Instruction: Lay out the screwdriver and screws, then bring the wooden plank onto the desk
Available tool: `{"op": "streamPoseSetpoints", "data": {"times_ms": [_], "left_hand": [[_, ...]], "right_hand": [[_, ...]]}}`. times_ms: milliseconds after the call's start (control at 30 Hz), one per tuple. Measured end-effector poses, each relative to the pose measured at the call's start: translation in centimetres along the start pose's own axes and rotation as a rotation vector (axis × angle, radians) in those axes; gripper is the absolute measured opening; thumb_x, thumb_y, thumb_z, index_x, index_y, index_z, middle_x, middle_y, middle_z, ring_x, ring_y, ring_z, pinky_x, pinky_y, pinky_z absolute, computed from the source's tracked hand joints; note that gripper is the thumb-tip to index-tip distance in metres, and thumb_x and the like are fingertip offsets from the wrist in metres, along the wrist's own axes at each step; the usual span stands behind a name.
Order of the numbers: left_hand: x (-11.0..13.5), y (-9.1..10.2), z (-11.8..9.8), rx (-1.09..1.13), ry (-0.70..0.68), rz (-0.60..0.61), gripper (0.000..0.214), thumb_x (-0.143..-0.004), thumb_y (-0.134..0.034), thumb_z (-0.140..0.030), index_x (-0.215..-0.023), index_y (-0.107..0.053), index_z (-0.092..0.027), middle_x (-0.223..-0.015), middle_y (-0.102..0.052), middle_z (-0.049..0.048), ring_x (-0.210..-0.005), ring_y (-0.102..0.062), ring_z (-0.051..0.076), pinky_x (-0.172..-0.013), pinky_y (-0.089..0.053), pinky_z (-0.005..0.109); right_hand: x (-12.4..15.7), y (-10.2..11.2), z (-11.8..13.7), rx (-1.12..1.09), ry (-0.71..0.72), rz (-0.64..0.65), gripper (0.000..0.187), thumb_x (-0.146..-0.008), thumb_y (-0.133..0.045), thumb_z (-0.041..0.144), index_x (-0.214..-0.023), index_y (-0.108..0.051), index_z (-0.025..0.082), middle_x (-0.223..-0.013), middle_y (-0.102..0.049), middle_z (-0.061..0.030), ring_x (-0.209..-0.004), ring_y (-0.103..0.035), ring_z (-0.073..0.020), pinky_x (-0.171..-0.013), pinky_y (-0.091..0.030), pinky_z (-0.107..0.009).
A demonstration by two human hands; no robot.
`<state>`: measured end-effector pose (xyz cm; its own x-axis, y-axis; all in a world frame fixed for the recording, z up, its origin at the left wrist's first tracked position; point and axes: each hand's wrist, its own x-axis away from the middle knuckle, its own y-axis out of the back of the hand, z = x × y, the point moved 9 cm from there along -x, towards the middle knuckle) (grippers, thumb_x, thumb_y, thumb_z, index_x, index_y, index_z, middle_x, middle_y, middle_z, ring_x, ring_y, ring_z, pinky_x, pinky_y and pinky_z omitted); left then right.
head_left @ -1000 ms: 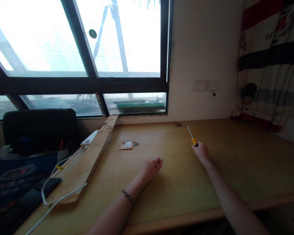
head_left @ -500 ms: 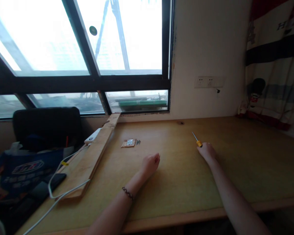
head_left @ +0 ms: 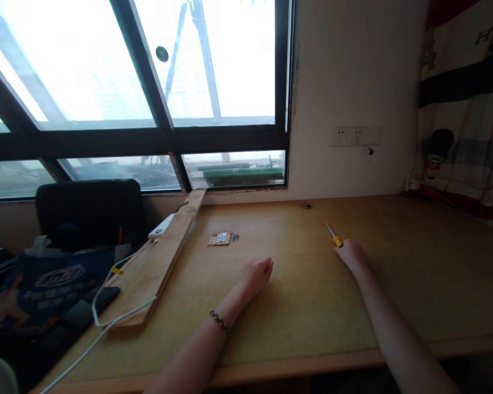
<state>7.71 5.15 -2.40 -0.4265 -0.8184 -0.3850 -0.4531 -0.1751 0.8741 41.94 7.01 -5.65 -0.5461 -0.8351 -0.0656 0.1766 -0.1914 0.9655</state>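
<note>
- Watching remotely, I'm seeing a wide table [head_left: 296,323] filling the lower view.
- Left hand [head_left: 257,274] is curling into a loose fist, contents I can't tell; right hand [head_left: 352,255] is gripping a yellow-handled screwdriver [head_left: 337,241].
- Beyond the left hand, a metal fitting [head_left: 222,237] is lying on a small wooden piece [head_left: 212,240], likely screws [head_left: 235,238] just beside.
- Risk, I'm judging: a careless sleeve-height sweep scattering those loose screws.
- Curtain [head_left: 468,117] is showing "H"; bag [head_left: 36,306] lettering is blurring.

You have two hands: one screwdriver [head_left: 337,241] is in the right hand [head_left: 352,255], one bracelet [head_left: 219,321] is behind the left hand [head_left: 255,274]. Beyond the left hand lie one small board [head_left: 212,241] and several thin dark pieces [head_left: 235,238], too small to count.
</note>
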Motion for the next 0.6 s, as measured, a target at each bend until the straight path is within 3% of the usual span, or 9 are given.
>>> {"op": "streamPoseSetpoints", "data": {"times_ms": [267, 600], "left_hand": [[0.0, -0.2, 0.2, -0.016, 0.025, 0.020, 0.034, -0.084, -0.032, -0.033, -0.058, -0.050, -0.018, -0.052, -0.051, 0.0014, -0.047, -0.037, 0.010, -0.050, -0.020, 0.024], [0.0, -0.1, 0.0, 0.005, 0.007, 0.018, 0.033, -0.084, -0.033, -0.033, -0.058, -0.049, -0.018, -0.053, -0.051, 0.0012, -0.048, -0.038, 0.010, -0.050, -0.022, 0.023]], "right_hand": [[0.1, -0.1, 0.4, 0.011, 0.022, 0.027, 0.041, -0.072, -0.053, 0.045, -0.091, -0.066, 0.011, -0.090, -0.064, -0.0183, -0.084, -0.061, -0.0264, -0.062, -0.043, -0.030], [0.7, 0.2, 0.9, 0.042, 0.027, 0.052, 0.031, -0.075, -0.048, 0.033, -0.092, -0.065, 0.014, -0.094, -0.063, -0.0161, -0.086, -0.061, -0.0263, -0.063, -0.044, -0.030]]}}
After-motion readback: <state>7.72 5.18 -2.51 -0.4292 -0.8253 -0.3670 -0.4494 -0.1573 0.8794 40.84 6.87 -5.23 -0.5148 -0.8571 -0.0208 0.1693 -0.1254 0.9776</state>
